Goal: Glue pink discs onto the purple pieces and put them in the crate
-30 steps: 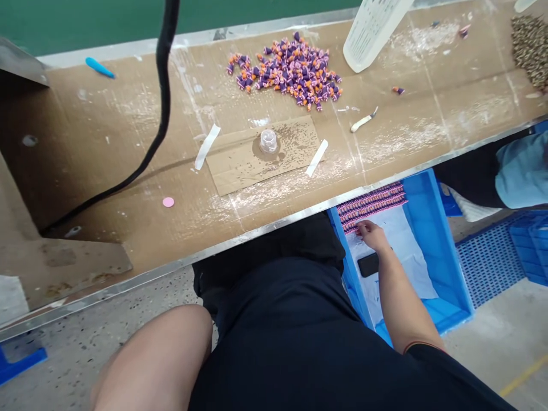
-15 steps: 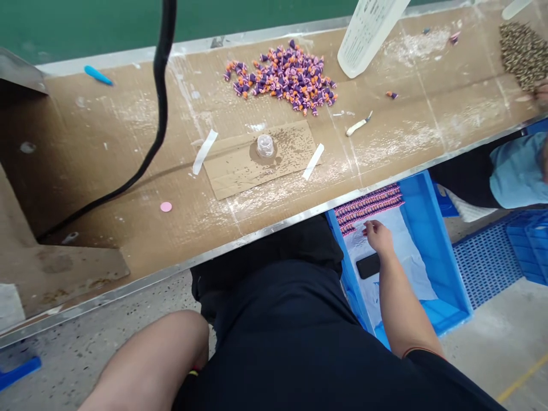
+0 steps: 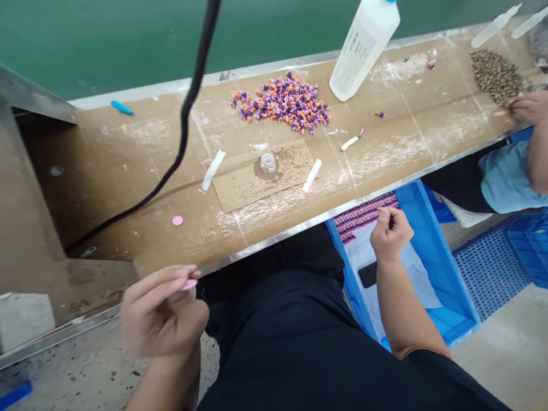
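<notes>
My left hand (image 3: 162, 314) is raised at the bench's front edge, pinching a thin pink disc (image 3: 189, 284) between thumb and fingers. A similar pink disc (image 3: 177, 220) lies flat on the bench beyond it. My right hand (image 3: 391, 233) is closed above the blue crate (image 3: 456, 279), thumb against curled fingers; whatever it may hold does not show. Below it, rows of small purple, pink and orange pieces (image 3: 357, 218) line a white sheet (image 3: 417, 279). A loose pile of such pieces (image 3: 286, 105) sits on the bench, behind a small clear cup (image 3: 268, 163) on taped cardboard (image 3: 240, 191).
A large white bottle (image 3: 359, 54) stands at the back; a white-handled tool (image 3: 351, 141) lies before it. A black cable (image 3: 184, 131) hangs over the left side. At far right a co-worker's hand (image 3: 531, 107) is beside a brownish pile (image 3: 495, 74). A black phone (image 3: 368, 274) rests in the crate.
My left hand has come up into view with a pink disc. My right hand has lifted from the rows in the crate. The view has shifted slightly, and the co-worker's hand shows more.
</notes>
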Demonstrator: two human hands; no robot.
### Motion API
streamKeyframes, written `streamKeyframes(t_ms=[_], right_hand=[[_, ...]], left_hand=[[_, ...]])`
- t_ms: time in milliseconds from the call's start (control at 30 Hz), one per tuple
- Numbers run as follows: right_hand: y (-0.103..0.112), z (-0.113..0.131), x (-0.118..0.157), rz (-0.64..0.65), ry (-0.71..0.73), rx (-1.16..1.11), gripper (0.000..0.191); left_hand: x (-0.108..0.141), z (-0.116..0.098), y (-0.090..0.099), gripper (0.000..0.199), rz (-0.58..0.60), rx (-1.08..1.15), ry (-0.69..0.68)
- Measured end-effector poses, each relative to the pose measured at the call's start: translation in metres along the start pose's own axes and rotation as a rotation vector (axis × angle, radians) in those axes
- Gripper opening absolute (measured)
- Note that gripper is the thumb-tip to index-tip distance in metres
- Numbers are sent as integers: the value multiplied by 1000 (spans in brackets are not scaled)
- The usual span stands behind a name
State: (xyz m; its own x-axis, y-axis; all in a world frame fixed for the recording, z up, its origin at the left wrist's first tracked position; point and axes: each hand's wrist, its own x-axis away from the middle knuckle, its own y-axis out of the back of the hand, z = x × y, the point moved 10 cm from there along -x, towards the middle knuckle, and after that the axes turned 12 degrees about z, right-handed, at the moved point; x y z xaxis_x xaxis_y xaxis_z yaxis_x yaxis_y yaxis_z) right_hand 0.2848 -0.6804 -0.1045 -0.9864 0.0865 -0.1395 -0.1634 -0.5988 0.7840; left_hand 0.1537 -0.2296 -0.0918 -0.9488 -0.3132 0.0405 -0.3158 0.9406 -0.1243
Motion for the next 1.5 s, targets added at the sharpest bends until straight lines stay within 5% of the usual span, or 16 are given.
streamKeyframes(t_ms=[167, 267, 367, 467, 567, 733, 867, 1033, 1167, 1367, 1500], right_hand=[[-70, 181, 27, 310, 610, -335, 17], [-91, 266, 56, 482, 911, -558, 18], [-87, 298, 41, 378, 979, -543, 15], [-87, 300, -15, 214, 911, -366, 12], [-125, 295, -94, 303, 736, -55, 15], [-212, 308, -165, 609, 753, 499, 22], [-240, 314, -171, 677, 822, 610, 22], [-222, 310, -168, 576, 916, 320, 11], [-186, 289, -171, 496, 792, -71, 12], [-162, 257, -152, 692, 597, -529, 30], [-159, 246, -145, 764, 519, -675, 38]], left_hand=[[21, -14, -35, 36, -126, -44, -38], [31, -20, -18, 34, -212, -43, -100], [55, -25, 22, 26, -307, -69, -183], [86, -23, 60, 19, -449, -163, -186], [103, -14, 77, 22, -531, -204, -127], [84, -9, 57, 34, -407, -140, -87], [62, -19, 36, 37, -301, -113, -117], [27, -26, 18, 31, -193, 8, -170], [-15, -12, 6, 42, -98, 151, -70], [-75, -17, -20, 46, 72, 143, 25], [-105, -35, -38, 23, 159, 69, -50]])
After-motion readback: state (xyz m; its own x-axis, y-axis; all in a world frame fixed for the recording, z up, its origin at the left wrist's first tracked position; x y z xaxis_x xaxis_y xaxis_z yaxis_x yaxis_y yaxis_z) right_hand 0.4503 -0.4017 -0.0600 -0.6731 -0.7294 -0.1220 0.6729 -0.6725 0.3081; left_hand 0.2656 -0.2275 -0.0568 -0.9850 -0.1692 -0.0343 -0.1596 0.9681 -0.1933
